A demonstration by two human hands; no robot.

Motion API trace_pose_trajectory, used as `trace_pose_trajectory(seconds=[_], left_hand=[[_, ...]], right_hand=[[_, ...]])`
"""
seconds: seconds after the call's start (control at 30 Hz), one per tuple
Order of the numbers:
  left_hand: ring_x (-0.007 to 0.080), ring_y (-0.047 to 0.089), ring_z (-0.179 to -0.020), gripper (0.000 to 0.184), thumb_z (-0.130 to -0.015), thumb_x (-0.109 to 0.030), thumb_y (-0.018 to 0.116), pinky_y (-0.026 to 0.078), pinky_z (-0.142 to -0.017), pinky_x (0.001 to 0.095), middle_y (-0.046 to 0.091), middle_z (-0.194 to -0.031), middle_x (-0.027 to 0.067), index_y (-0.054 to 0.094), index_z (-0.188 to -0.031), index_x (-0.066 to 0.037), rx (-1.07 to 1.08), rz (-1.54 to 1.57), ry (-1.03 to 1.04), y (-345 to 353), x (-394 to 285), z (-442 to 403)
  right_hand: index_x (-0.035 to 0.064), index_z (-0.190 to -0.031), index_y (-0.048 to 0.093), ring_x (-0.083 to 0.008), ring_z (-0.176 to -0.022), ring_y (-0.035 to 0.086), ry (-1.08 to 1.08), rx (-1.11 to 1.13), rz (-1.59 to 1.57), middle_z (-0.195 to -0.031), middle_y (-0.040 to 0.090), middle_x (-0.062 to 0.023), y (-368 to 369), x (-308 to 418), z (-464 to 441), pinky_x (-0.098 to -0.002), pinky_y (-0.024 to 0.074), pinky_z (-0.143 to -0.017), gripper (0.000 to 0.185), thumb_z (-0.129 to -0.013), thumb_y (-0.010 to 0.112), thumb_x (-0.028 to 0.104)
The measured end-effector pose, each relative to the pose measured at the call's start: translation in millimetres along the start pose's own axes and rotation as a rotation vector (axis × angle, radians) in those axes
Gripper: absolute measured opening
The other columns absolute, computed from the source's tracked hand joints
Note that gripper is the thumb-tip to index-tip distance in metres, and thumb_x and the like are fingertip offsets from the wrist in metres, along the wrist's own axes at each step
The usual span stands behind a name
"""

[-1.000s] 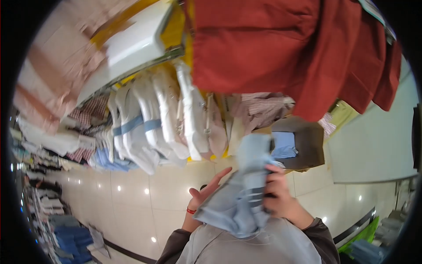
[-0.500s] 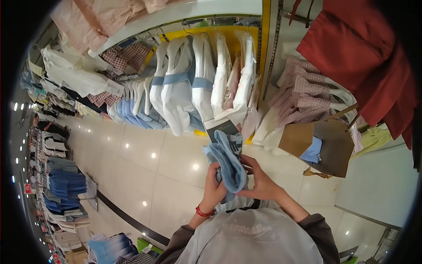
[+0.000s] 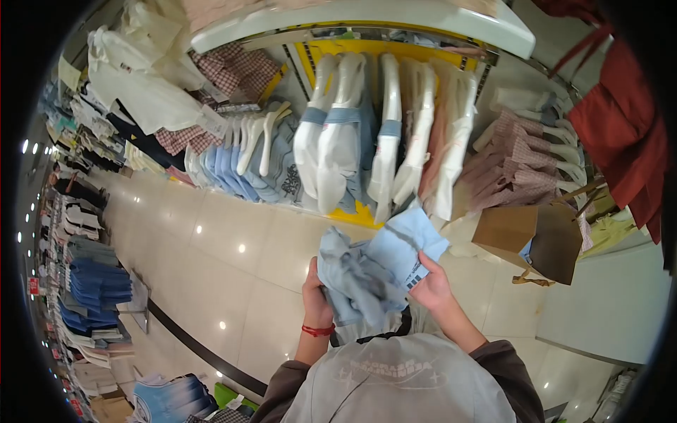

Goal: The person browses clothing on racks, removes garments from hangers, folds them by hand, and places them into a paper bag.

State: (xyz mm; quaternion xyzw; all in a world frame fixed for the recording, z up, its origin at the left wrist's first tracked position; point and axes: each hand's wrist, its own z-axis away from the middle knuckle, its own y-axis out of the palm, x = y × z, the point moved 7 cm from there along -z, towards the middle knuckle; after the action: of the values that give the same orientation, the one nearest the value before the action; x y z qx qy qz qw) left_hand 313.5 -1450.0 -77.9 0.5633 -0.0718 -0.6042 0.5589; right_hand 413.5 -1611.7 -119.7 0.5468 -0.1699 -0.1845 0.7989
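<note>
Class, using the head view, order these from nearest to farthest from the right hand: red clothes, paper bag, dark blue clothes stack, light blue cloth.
1. Light blue cloth, in the right hand.
2. Paper bag, right of the hand.
3. Red clothes, upper right.
4. Dark blue clothes stack, far left.

This is a clothing shop. In the middle, white garments with blue bands (image 3: 343, 151) hang closely in a row before a yellow back panel (image 3: 350, 218). To the right, pink checked garments (image 3: 504, 166) are also hung. A white rectangular paper tag (image 3: 212, 123) is on the clothes at the left. Farther left, blue folded clothes (image 3: 100, 290) lie in piles, near a small red sign (image 3: 33, 285). The floor of shiny cream tiles (image 3: 233, 254) reflects many lights.
</note>
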Motion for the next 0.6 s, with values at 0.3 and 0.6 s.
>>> trace_pose_trajectory(seconds=[0.3, 0.6], left_hand=[[0.0237, 0.050, -0.109, 0.058, -0.088, -0.049, 0.038, 0.042, -0.092, 0.0365, 0.049, -0.123, 0.0106, 0.039, -0.126, -0.005, 0.226, 0.174, -0.484, -109, -10, -26], [0.0238, 0.054, -0.102, 0.042, -0.088, -0.025, 0.050, 0.043, -0.089, 0.0370, 0.053, -0.115, 0.0119, 0.042, -0.120, 0.002, -0.093, -0.160, -0.182, -174, -64, -50]], right_hand=[[0.0004, -0.124, 0.041, -0.0283, -0.108, 0.051, -0.043, 0.052, 0.085, -0.120, 0.051, -0.0136, 40, -73, -41, -0.0426, 0.0377, -0.096, 0.042, -0.088, 0.045, 0.022], [0.0016, -0.121, 0.042, -0.0259, -0.106, 0.052, -0.259, -0.144, 0.238, -0.118, 0.052, -0.0118, 38, -68, -89, -0.0401, 0.0404, -0.093, 0.039, -0.087, 0.048, 0.020]])
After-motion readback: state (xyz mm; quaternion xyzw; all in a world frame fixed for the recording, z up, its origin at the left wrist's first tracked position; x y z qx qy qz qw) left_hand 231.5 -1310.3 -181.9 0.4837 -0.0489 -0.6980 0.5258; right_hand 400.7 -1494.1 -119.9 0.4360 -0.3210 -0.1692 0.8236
